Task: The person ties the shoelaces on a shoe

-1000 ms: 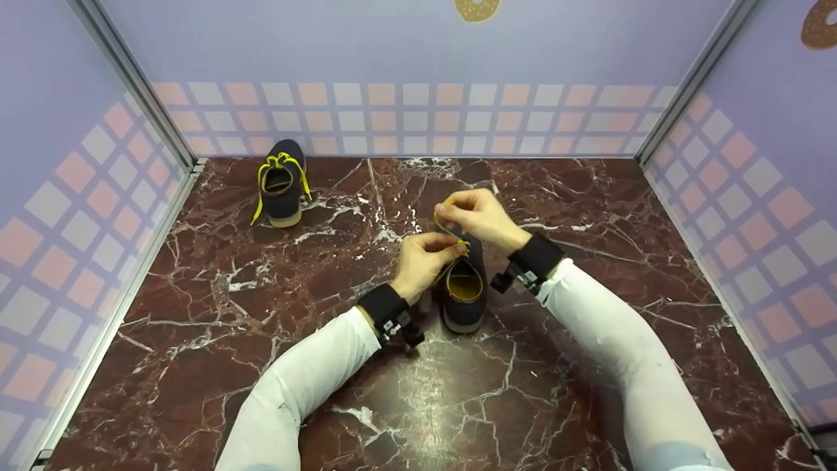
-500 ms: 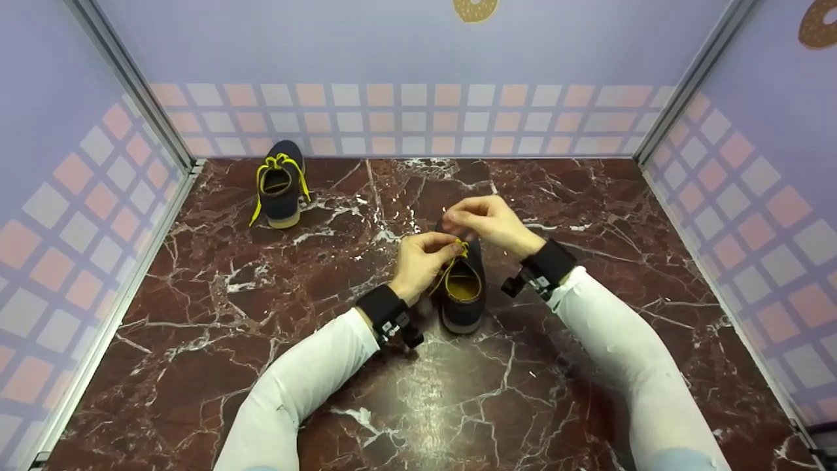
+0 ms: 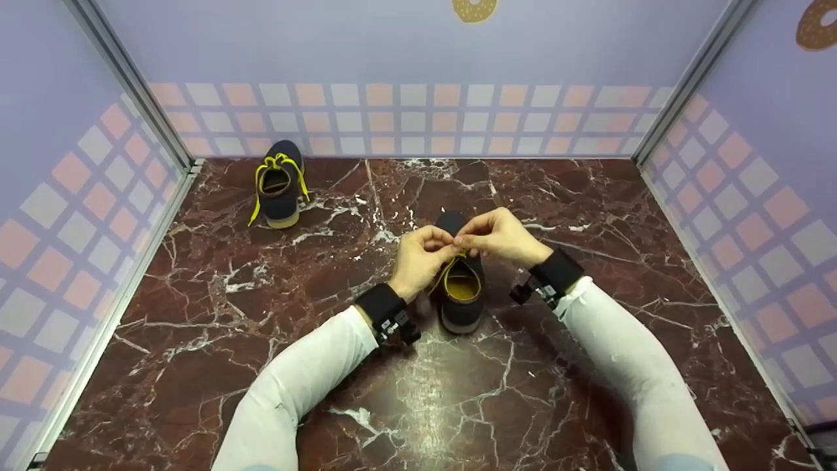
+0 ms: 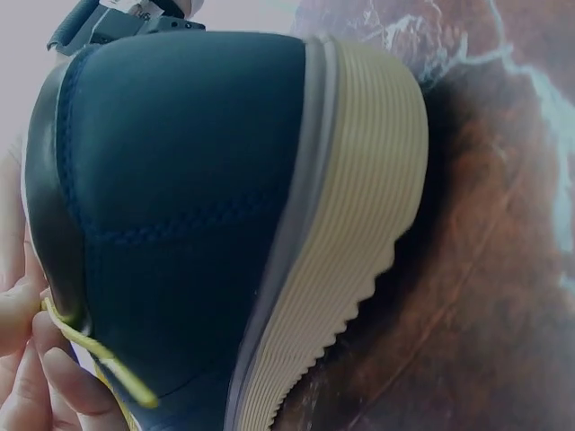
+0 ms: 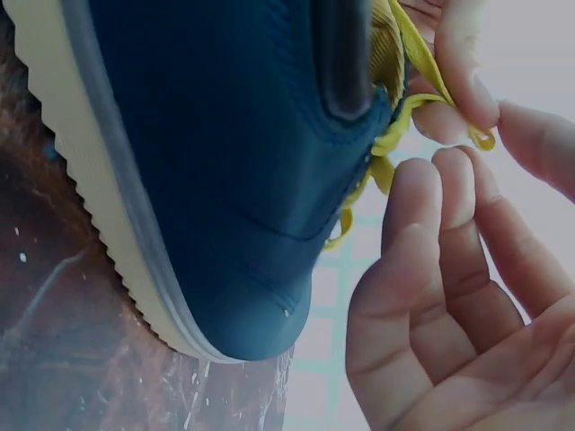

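A dark blue shoe (image 3: 461,315) with a pale ribbed sole stands on the tabletop, toe pointing away. My left hand (image 3: 416,263) pinches its yellow shoelace (image 5: 419,52) between thumb and forefinger, above the shoe's tongue. From the right, my right hand (image 3: 502,239) meets the left fingertips and pinches a small loop of the same lace with its fingertips. In the right wrist view its other fingers (image 5: 413,197) are bent beside the laces. A loose lace end hangs along the shoe's side in the left wrist view. The knot is partly hidden by fingers.
A matching shoe (image 3: 281,203) with a tied yellow bow stands at the back left, near the wall. The dark red marbled tabletop (image 3: 216,366) is bounded by lilac panels (image 3: 405,52) at the back and sides.
My right hand has come down and nearer from above the toe, where it held the lace raised, to the left fingertips. The left hand stays at the laces.
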Action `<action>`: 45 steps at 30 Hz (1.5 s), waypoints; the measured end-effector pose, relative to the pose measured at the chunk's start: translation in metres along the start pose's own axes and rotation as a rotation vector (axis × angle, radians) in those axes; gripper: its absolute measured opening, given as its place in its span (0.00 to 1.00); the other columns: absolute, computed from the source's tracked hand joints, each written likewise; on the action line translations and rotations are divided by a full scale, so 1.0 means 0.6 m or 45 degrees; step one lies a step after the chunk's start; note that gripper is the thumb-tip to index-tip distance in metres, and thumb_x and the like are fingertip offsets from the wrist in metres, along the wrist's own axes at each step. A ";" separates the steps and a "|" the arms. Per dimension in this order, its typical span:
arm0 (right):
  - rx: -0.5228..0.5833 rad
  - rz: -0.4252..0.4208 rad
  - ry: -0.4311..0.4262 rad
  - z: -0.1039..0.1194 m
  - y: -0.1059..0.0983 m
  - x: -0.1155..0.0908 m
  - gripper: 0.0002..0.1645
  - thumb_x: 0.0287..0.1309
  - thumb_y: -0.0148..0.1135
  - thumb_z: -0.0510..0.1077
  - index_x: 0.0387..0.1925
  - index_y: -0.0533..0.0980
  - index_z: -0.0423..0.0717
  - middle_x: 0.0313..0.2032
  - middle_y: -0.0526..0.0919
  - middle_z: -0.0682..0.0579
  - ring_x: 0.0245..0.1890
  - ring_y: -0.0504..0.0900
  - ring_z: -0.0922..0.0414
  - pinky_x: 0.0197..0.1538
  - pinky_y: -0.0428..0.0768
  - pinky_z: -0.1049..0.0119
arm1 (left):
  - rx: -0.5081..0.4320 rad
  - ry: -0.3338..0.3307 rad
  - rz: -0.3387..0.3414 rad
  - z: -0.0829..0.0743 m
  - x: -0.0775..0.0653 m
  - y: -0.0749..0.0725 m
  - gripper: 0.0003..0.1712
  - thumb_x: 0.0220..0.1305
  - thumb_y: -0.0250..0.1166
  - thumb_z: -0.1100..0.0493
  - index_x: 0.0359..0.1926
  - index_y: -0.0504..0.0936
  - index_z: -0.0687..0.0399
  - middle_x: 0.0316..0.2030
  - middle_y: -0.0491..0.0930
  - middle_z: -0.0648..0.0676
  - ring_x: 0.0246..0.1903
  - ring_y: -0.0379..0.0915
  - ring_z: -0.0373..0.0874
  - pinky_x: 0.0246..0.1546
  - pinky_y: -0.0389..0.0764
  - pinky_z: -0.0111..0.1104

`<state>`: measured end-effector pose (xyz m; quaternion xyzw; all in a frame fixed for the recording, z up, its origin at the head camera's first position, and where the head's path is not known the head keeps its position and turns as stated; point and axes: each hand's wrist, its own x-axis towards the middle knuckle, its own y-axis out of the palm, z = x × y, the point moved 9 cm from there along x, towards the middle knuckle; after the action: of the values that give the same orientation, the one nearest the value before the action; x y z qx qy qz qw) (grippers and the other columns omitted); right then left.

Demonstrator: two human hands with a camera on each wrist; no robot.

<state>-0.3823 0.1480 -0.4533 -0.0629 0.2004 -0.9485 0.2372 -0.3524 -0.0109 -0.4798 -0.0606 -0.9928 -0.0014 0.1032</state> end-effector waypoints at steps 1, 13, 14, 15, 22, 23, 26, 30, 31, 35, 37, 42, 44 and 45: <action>0.002 -0.003 -0.008 0.000 0.001 -0.001 0.11 0.71 0.76 0.41 0.45 0.92 0.35 0.30 0.94 0.47 0.25 0.87 0.58 0.25 0.81 0.74 | 0.008 0.004 0.014 0.000 0.001 0.000 0.09 0.66 0.82 0.66 0.39 0.89 0.65 0.30 0.94 0.56 0.28 0.84 0.31 0.31 0.79 0.23; -0.043 -0.054 -0.050 -0.004 0.000 -0.003 0.09 0.73 0.73 0.37 0.42 0.92 0.33 0.27 0.91 0.49 0.25 0.87 0.56 0.25 0.81 0.75 | 0.772 0.195 0.127 -0.027 0.015 -0.011 0.17 0.66 0.69 0.62 0.54 0.94 0.55 0.45 0.95 0.57 0.39 0.89 0.47 0.43 0.87 0.40; -0.038 -0.054 -0.044 -0.004 0.000 -0.003 0.09 0.73 0.73 0.38 0.42 0.92 0.33 0.27 0.91 0.49 0.25 0.88 0.56 0.25 0.81 0.75 | 0.876 0.211 0.126 -0.027 0.015 -0.012 0.19 0.67 0.69 0.60 0.57 0.94 0.53 0.47 0.95 0.57 0.42 0.90 0.50 0.45 0.88 0.43; -0.035 -0.054 -0.041 -0.004 0.000 -0.003 0.10 0.73 0.73 0.38 0.42 0.91 0.32 0.27 0.91 0.49 0.25 0.88 0.56 0.25 0.81 0.75 | 0.959 0.223 0.131 -0.026 0.015 -0.012 0.20 0.67 0.69 0.59 0.58 0.94 0.53 0.49 0.95 0.57 0.45 0.91 0.53 0.47 0.90 0.47; -0.025 -0.048 -0.030 -0.010 -0.001 -0.005 0.11 0.73 0.73 0.38 0.44 0.91 0.31 0.28 0.92 0.49 0.25 0.87 0.59 0.25 0.81 0.75 | 1.182 0.316 0.131 -0.020 0.016 -0.009 0.11 0.73 0.72 0.57 0.51 0.97 0.49 0.52 0.95 0.55 0.50 0.93 0.54 0.51 0.92 0.50; -0.030 -0.051 -0.031 -0.011 -0.001 -0.006 0.11 0.73 0.72 0.38 0.44 0.91 0.31 0.28 0.92 0.49 0.25 0.88 0.59 0.25 0.81 0.75 | 1.193 0.333 0.122 -0.021 0.015 -0.008 0.10 0.73 0.72 0.57 0.49 0.97 0.49 0.50 0.95 0.54 0.49 0.93 0.54 0.49 0.92 0.50; -0.032 -0.057 -0.029 -0.013 -0.003 -0.006 0.10 0.74 0.72 0.38 0.43 0.91 0.32 0.28 0.91 0.51 0.26 0.88 0.57 0.25 0.81 0.75 | 1.231 0.370 0.098 -0.025 0.015 -0.007 0.08 0.73 0.73 0.56 0.45 0.96 0.50 0.45 0.95 0.54 0.43 0.93 0.55 0.43 0.91 0.50; -0.032 -0.056 -0.027 -0.015 -0.003 -0.007 0.10 0.74 0.72 0.38 0.44 0.91 0.32 0.27 0.91 0.52 0.26 0.88 0.57 0.25 0.82 0.75 | 1.262 0.370 0.076 -0.032 0.014 -0.009 0.08 0.74 0.71 0.55 0.43 0.94 0.51 0.40 0.95 0.55 0.38 0.92 0.57 0.39 0.90 0.52; -0.031 -0.054 -0.027 -0.015 -0.002 -0.007 0.10 0.74 0.72 0.38 0.44 0.91 0.32 0.27 0.91 0.52 0.26 0.88 0.57 0.25 0.82 0.74 | 1.258 0.359 0.071 -0.035 0.014 -0.011 0.08 0.74 0.70 0.55 0.43 0.93 0.52 0.39 0.95 0.56 0.38 0.93 0.57 0.39 0.90 0.53; -0.035 -0.057 -0.023 -0.015 -0.002 -0.008 0.10 0.74 0.72 0.39 0.43 0.91 0.33 0.27 0.91 0.53 0.26 0.88 0.58 0.26 0.83 0.74 | 1.224 0.289 0.067 -0.048 0.013 -0.016 0.11 0.76 0.68 0.53 0.39 0.90 0.52 0.34 0.94 0.56 0.35 0.91 0.57 0.37 0.89 0.52; -0.034 -0.057 -0.018 -0.015 -0.002 -0.009 0.10 0.74 0.72 0.39 0.43 0.91 0.33 0.27 0.91 0.54 0.25 0.87 0.58 0.26 0.83 0.74 | 1.189 0.244 0.083 -0.053 0.012 -0.018 0.13 0.77 0.67 0.51 0.36 0.89 0.52 0.32 0.92 0.55 0.32 0.89 0.55 0.35 0.86 0.48; -0.014 -0.056 -0.010 -0.015 0.001 -0.008 0.11 0.74 0.72 0.39 0.43 0.91 0.32 0.25 0.90 0.57 0.24 0.86 0.61 0.25 0.81 0.76 | 0.955 0.132 0.168 -0.061 0.009 -0.018 0.17 0.78 0.66 0.50 0.33 0.90 0.54 0.24 0.81 0.47 0.26 0.75 0.43 0.29 0.70 0.34; -0.007 -0.059 -0.008 -0.015 0.001 -0.008 0.12 0.74 0.72 0.39 0.43 0.91 0.31 0.25 0.89 0.57 0.24 0.85 0.61 0.24 0.80 0.76 | 0.819 0.094 0.224 -0.064 0.007 -0.015 0.18 0.78 0.67 0.51 0.32 0.91 0.57 0.23 0.78 0.44 0.24 0.70 0.39 0.28 0.67 0.30; -0.005 -0.061 -0.008 -0.015 0.002 -0.008 0.12 0.74 0.72 0.40 0.43 0.91 0.31 0.25 0.90 0.58 0.24 0.85 0.62 0.24 0.80 0.75 | 0.756 0.077 0.255 -0.064 0.006 -0.013 0.19 0.79 0.67 0.52 0.32 0.90 0.60 0.22 0.77 0.43 0.23 0.69 0.37 0.27 0.66 0.28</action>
<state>-0.3797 0.1525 -0.4618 -0.0712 0.2002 -0.9532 0.2149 -0.3490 -0.0188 -0.4411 -0.1254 -0.9354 0.2969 0.1457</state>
